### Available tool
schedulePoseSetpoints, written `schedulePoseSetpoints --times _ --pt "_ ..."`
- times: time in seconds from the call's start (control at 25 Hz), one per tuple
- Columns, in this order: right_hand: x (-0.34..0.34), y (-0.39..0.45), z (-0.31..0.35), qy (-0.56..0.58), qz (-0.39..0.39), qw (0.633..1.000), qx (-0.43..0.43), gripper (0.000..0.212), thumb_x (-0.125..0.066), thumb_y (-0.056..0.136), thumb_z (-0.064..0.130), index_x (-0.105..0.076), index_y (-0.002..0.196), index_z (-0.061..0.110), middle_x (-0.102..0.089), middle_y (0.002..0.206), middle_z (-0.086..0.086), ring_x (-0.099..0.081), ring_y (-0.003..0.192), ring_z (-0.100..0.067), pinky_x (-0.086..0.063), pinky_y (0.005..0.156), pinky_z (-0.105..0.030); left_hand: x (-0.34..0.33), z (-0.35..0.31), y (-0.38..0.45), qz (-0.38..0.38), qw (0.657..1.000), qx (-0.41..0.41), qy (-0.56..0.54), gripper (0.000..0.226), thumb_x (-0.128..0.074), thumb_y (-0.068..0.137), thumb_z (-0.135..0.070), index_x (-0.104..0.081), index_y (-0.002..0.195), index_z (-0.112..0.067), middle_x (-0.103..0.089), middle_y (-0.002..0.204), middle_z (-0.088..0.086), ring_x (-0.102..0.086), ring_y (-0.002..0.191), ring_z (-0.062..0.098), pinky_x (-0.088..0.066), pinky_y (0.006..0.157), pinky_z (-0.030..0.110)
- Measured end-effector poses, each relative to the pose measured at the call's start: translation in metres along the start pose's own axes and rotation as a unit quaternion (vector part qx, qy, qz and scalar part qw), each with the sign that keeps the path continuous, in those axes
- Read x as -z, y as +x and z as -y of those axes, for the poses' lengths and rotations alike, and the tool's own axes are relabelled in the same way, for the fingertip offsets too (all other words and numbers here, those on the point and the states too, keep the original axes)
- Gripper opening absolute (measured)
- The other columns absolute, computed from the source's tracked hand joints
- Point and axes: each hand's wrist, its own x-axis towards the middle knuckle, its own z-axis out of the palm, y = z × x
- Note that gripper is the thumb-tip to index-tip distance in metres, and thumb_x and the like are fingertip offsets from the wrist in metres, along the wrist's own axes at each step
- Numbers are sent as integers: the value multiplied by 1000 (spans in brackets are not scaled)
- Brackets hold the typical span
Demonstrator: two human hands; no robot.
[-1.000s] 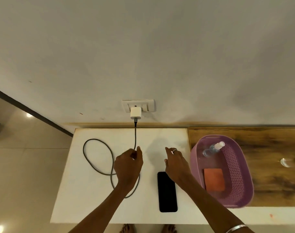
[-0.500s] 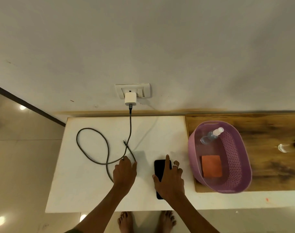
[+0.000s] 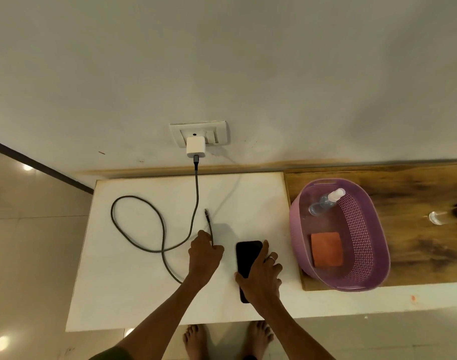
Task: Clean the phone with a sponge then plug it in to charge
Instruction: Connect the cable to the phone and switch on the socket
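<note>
Fingers of the left hand [image 3: 205, 257] pinch the free end of the grey braided cable [image 3: 137, 224], its plug tip [image 3: 206, 212] pointing away toward the wall. Right hand [image 3: 261, 275], ring on one finger, is closed around the black phone [image 3: 247, 261], thumb on one long edge and fingers over the other; phone lies screen-dark on the white table [image 3: 144, 294]. White charger [image 3: 195, 146] sits in the wall socket [image 3: 219, 131]. Orange sponge [image 3: 326, 250] and spray bottle [image 3: 326, 201] rest in the purple basket [image 3: 378, 255]. No legible writing anywhere.
</note>
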Motion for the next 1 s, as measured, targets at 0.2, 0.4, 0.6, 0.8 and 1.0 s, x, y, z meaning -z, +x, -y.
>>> schedulePoseSetpoints --times 0.2,0.4,0.6,0.8,1.0 --pt "2 5 3 51 24 998 26 123 -78 72 46 11 151 15 -29 145 -13 -50 120 -33 -52 94 -45 5 -4 -3 38 988 6 -150 31 -56 95 -3 -55 125 -12 -66 83 4 -71 62 20 -58 57 28" --pt "13 11 6 106 59 991 52 126 -85 66 38 7 151 19 -36 142 -13 -57 113 -33 -51 89 -40 18 -9 0 29 978 19 -205 29 -57 93 1 -65 117 -14 -71 93 15 -67 64 13 -54 59 20" --pt "25 17 9 203 67 976 51 104 -87 65 37 -18 140 15 -48 132 -10 -54 113 -29 -48 91 -37 20 -12 -1 10 972 28 -234 18 -61 98 -29 -73 101 -16 -70 71 1 -55 50 5 -45 51 18" --pt "44 14 7 455 164 875 -25 86 -89 63 34 -43 133 17 -57 122 -4 -58 109 -23 -55 91 -39 24 -16 -12 23 970 -26 -240 24 -58 101 -17 -69 120 -26 -76 80 -4 -54 43 5 -46 48 23" --pt "63 5 6 598 236 765 -49 71 -84 70 18 -49 131 15 -66 117 -14 -63 107 -34 -57 87 -47 31 -29 -20 56 952 -1 -302 38 -51 101 -1 -63 129 -22 -75 94 -1 -63 57 12 -49 53 22"
